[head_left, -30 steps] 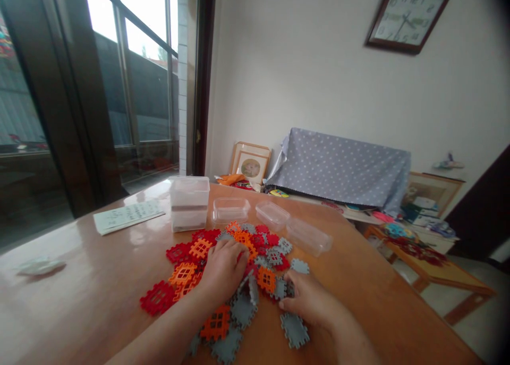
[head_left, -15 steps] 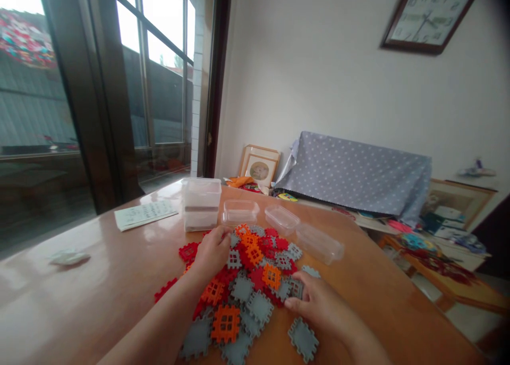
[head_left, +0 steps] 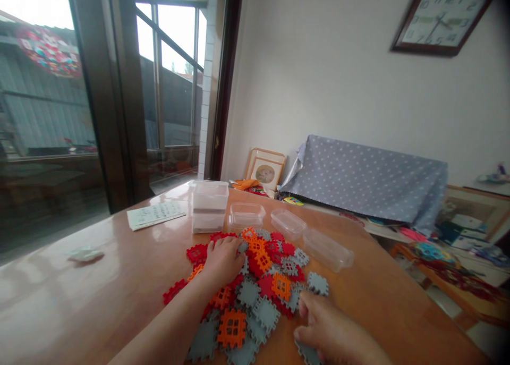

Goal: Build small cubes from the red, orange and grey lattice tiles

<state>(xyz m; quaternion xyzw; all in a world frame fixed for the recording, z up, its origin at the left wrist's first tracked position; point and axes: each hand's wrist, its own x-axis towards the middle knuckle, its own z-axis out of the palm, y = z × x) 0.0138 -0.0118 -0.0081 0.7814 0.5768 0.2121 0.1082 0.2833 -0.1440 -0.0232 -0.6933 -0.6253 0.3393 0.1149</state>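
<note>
A heap of interlocking plastic tiles with notched edges spreads over the table, in red, orange and grey. My left hand (head_left: pixel 225 256) lies palm down on the far left of the heap, fingers stretched over the red tiles (head_left: pixel 197 253). My right hand (head_left: pixel 324 325) is at the near right edge with thumb and curled forefinger apart, nothing visible between them. Beneath it, a loose grey tile (head_left: pixel 306 351) is partly covered. Close by are another grey tile (head_left: pixel 317 283) and an orange window tile (head_left: pixel 281 286). A larger orange window tile (head_left: pixel 231 328) lies at the front.
Behind the heap stand stacked clear plastic boxes (head_left: pixel 209 208) and several shallow clear containers, among them a long one (head_left: pixel 327 249). Written paper (head_left: pixel 156 215) and a crumpled pale wrapper (head_left: pixel 85 254) lie on the left of the table (head_left: pixel 131 280).
My right hand has moved nearer to me, from the heap's right edge to over the loose grey tile. My left hand has flattened from a bent-finger pose. The view has shifted slightly.
</note>
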